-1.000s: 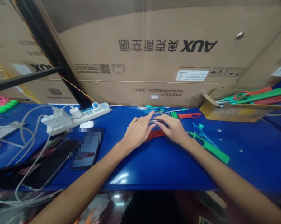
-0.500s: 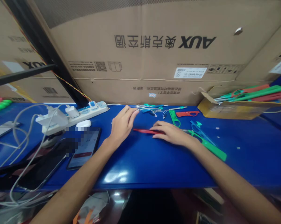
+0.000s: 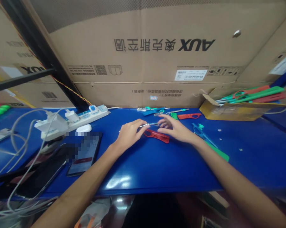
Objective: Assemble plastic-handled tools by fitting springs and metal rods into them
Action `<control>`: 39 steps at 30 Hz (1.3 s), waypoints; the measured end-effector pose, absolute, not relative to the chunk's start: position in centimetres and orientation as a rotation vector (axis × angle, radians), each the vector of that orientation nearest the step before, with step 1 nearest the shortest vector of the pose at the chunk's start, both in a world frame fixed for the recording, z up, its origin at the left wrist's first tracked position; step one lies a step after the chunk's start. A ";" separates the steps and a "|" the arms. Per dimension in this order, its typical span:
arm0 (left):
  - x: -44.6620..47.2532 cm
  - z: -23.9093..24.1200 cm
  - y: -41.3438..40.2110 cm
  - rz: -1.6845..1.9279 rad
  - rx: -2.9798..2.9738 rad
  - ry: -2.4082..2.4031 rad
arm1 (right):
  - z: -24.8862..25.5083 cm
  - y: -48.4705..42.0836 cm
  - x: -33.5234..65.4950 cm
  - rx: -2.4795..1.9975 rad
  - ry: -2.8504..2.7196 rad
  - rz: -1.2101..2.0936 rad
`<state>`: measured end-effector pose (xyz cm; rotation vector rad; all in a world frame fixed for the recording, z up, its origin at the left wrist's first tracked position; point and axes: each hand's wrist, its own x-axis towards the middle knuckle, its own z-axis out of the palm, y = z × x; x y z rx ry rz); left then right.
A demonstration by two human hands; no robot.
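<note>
My left hand pinches a thin metal rod with a pale wire running from it to the right. At the wire's other end, my right hand curls its fingers around a small dark end piece, partly hidden. Just below both hands, a red plastic handle shell with a loop at one end lies on the blue table. Behind my hands are several metal rods with blue and green parts. Beside my right hand lie a red handle and a green part.
A cardboard box of colourful long-necked lighters stands at the back right. Blue and green handles lie near my right forearm. Left are a power strip with cables, a white case and phones. Cardboard walls the back.
My right hand has let go of the red shell, which now lies on the table, and moved up to the wire. My left hand has come nearer with the rod.
</note>
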<state>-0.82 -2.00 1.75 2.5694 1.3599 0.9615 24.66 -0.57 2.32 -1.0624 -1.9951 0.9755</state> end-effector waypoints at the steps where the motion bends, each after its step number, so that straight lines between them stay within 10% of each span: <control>1: -0.9 1.7 -1.9 0.947 2.575 1.348 | 2.2 -0.6 24.5 -1.059 -2.013 1.047; 21: -1.9 1.9 -1.5 1.025 2.602 1.264 | 2.3 -0.3 26.4 -1.262 -2.395 0.376; 39: -3.2 2.7 -1.1 0.926 2.551 1.276 | 2.3 -1.2 23.5 -1.087 -2.036 0.636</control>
